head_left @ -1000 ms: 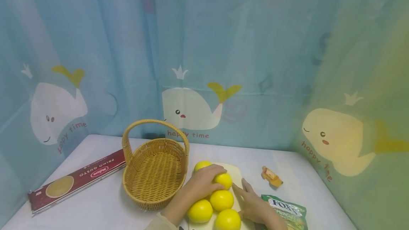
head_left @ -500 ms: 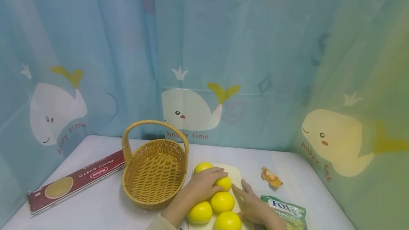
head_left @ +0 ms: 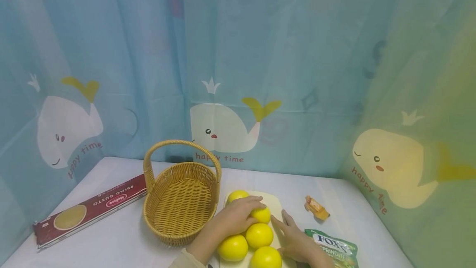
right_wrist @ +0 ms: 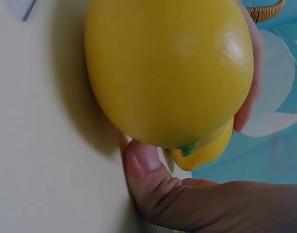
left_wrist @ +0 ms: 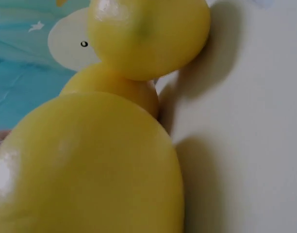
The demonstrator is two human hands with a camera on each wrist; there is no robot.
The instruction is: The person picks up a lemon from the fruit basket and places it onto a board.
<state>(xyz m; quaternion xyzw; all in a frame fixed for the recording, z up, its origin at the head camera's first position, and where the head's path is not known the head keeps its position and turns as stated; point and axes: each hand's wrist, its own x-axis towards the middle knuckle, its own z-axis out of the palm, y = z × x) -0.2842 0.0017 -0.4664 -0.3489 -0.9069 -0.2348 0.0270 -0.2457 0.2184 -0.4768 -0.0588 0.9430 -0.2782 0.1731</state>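
Note:
Several yellow lemons lie together on a cream board [head_left: 274,202] in the head view. My left hand [head_left: 236,217] reaches over the group and holds a lemon [head_left: 261,215], its fingers over the top and its thumb at the near side. A far lemon [head_left: 237,195] is partly behind that hand. My right hand [head_left: 297,241] rests at the board's right side, fingers extended, its thumb by the nearest lemon [head_left: 266,257]. In the right wrist view a thumb [right_wrist: 148,162] touches the underside of a large lemon [right_wrist: 168,68]. Lemons [left_wrist: 90,170] fill much of the left wrist view.
A wicker basket [head_left: 181,210] with a tall handle stands left of the board. Beyond it lies a long red Primo Gusto packet [head_left: 93,210]. To the right are a small orange wrapped item [head_left: 317,208] and a green Fox's bag [head_left: 334,247]. Printed curtains surround the white table.

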